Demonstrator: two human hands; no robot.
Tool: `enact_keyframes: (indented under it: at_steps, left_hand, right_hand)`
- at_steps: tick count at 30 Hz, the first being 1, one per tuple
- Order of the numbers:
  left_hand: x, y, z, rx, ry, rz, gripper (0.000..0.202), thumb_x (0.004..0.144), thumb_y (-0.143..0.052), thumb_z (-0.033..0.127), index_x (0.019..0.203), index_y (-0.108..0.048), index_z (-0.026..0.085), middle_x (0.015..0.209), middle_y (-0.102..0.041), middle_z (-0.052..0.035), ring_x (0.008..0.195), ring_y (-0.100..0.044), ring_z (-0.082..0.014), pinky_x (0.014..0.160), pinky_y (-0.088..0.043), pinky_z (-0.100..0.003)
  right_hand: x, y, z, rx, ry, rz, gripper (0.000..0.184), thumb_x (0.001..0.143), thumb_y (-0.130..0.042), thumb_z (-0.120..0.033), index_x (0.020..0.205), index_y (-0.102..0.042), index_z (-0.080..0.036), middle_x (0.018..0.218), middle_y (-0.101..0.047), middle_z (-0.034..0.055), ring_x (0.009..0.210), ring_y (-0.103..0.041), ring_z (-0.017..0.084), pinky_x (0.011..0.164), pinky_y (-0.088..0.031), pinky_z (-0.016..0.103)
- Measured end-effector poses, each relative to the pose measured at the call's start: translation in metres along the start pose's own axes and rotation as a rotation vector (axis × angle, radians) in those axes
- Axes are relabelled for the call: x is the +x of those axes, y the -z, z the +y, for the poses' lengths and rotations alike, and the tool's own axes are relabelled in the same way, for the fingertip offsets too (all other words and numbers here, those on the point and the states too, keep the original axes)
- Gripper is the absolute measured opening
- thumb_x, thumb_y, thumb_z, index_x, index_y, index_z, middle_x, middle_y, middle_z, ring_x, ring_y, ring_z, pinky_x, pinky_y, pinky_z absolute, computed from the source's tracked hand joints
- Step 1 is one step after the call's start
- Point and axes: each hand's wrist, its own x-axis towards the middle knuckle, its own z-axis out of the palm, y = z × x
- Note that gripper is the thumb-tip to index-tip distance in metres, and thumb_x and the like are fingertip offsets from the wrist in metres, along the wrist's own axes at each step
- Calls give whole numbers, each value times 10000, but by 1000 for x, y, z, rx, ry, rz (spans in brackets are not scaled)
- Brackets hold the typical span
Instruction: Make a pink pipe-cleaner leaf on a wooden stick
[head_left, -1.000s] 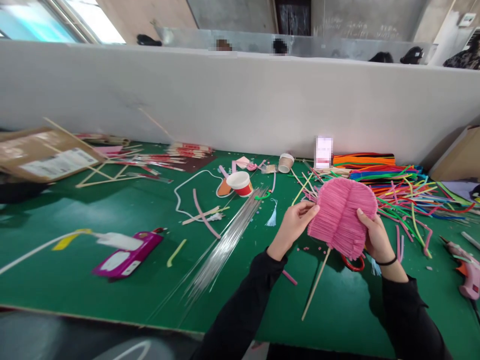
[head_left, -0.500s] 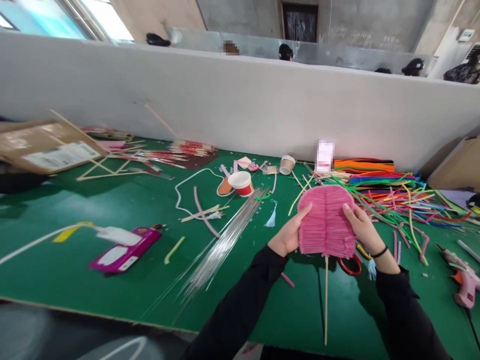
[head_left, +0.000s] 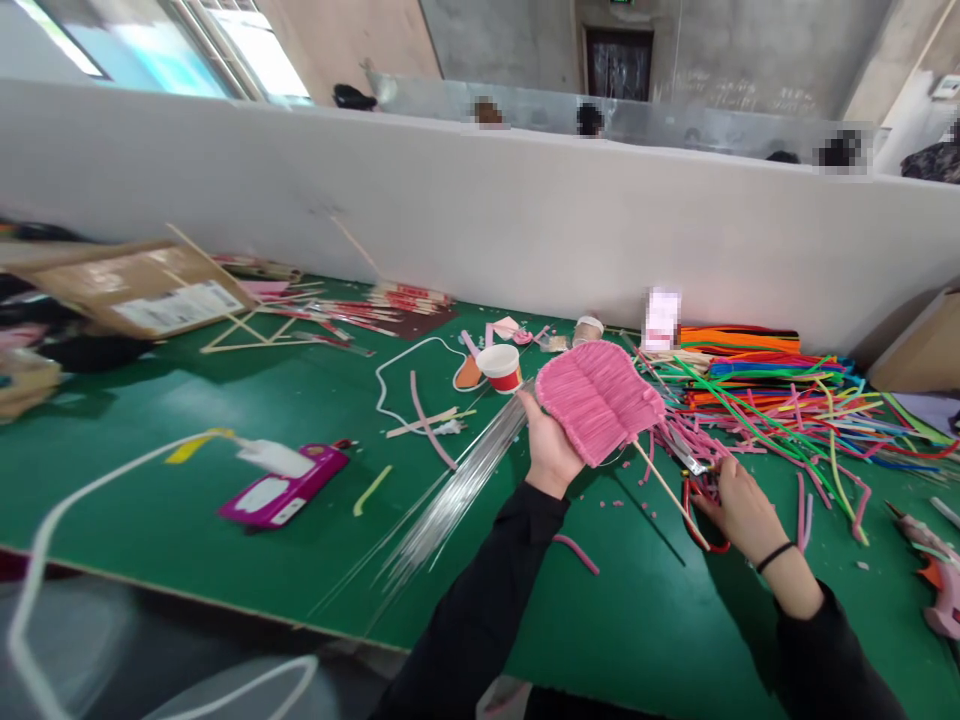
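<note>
Broadly, your green worktop [head_left: 225,420] is a flat, matte sheet. A smooth white partition [head_left: 375,220] closes it along the far edge. A flattened brown cardboard box [head_left: 142,290] lies at the far left corner.

Along the far edge toward the right corner sprawls a heap of fuzzy pipe cleaners [head_left: 780,390] in orange, blue, green and pink. Some are stacked straight; many are bent and stray toward the middle. A long sheaf of thin, shiny metal wires [head_left: 457,490] runs slantwise from mid-worktop to the near edge.

The pink fan [head_left: 596,400] is rounded and ribbed, made of fuzzy strips laid side by side about a centre seam. It is held above the middle of the worktop, tilted nearly flat. Your left grip [head_left: 551,450] is clenched on its near-left rim. Its thin pale wooden stick [head_left: 667,490] slants down to the right.

Your right grip [head_left: 739,510] lies low just right of that stick, at the fringe of the heap. Its fingers are on the red loop handles of the scissors [head_left: 687,498]; you cannot tell whether they have closed.

A glossy magenta packet [head_left: 285,488] lies toward the near left, with bare green around it. A red-and-white paper cup [head_left: 501,366] stands just left of the fan. The pink glue gun [head_left: 941,585] rests at the right edge. The near edge in front of your sleeves is mostly open.
</note>
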Motion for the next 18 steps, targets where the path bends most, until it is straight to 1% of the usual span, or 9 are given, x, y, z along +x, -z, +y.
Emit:
enact_keyframes:
  at_steps: [2, 4, 6, 9, 12, 14, 16, 17, 18]
  left_hand:
    - [2, 2, 1, -33, -7, 41, 826, 807, -201, 804, 1275, -578, 236, 1322, -603, -119, 1282, -494, -313, 1004, -441, -496]
    - [4, 3, 1, -58, -27, 52, 787, 827, -217, 780, 1275, -577, 243, 1333, -596, -111, 1274, -503, -308, 999, -447, -497]
    - [4, 4, 1, -76, -52, 15, 742, 839, -263, 758, 1279, -575, 248, 1344, -589, -104, 1271, -504, -306, 999, -448, -502]
    - [1, -1, 0, -97, -56, -34, 646, 879, -314, 680, 1282, -573, 245, 1344, -590, -103, 1270, -508, -301, 1002, -446, -512]
    - [-4, -12, -4, -133, -20, -11, 557, 913, -339, 595, 1251, -595, 234, 1291, -630, -105, 1249, -531, -300, 994, -455, -514]
    - [-8, -19, -9, -164, 10, 15, 529, 921, -342, 569, 1204, -625, 224, 1244, -656, -104, 1234, -542, -308, 992, -461, -504]
    - [-12, -21, -15, -178, 36, 73, 501, 934, -337, 541, 1142, -657, 217, 1205, -672, -95, 1217, -552, -312, 994, -467, -477]
    - [-14, -20, -19, -177, 46, 109, 477, 941, -345, 521, 1119, -665, 215, 1194, -673, -88, 1203, -558, -309, 993, -469, -463]
    - [-17, -17, -22, -170, 49, 148, 445, 947, -366, 500, 1108, -664, 212, 1189, -668, -83, 1180, -569, -302, 986, -473, -455]
  right_hand:
    - [4, 2, 1, 39, -35, -68, 282, 787, -649, -297, 972, -517, -130, 802, -642, 122, 747, -651, 276, 648, -467, 350]
    - [6, 8, 10, 203, -24, -85, 326, 788, -635, -334, 1022, -502, -150, 709, -621, 45, 650, -627, 230, 597, -443, 319]
    - [5, 17, 23, 460, -26, -22, 398, 789, -618, -399, 1089, -489, -171, 667, -583, -11, 589, -590, 190, 563, -435, 299]
    - [-2, 34, 30, 815, -44, 164, 497, 775, -628, -477, 1150, -474, -188, 679, -526, -42, 567, -546, 156, 537, -448, 282]
    - [-16, 48, 5, 910, 28, 291, 549, 741, -719, -434, 1163, -442, -217, 700, -480, -64, 557, -508, 124, 533, -454, 253]
    - [-27, 49, -25, 888, 68, 304, 422, 837, -639, -420, 1156, -447, -223, 695, -479, -56, 563, -509, 122, 518, -445, 236]
    - [-36, 42, -56, 697, 155, 243, 311, 880, -585, -436, 1092, -520, -218, 711, -531, -29, 553, -514, 121, 509, -437, 233]
    - [-40, 35, -69, 562, 231, 247, 300, 879, -586, -446, 1069, -557, -216, 771, -583, 3, 609, -558, 136, 555, -458, 244]
    - [-43, 28, -79, 427, 294, 281, 324, 887, -573, -449, 1107, -576, -210, 851, -620, 36, 679, -599, 156, 596, -472, 256]
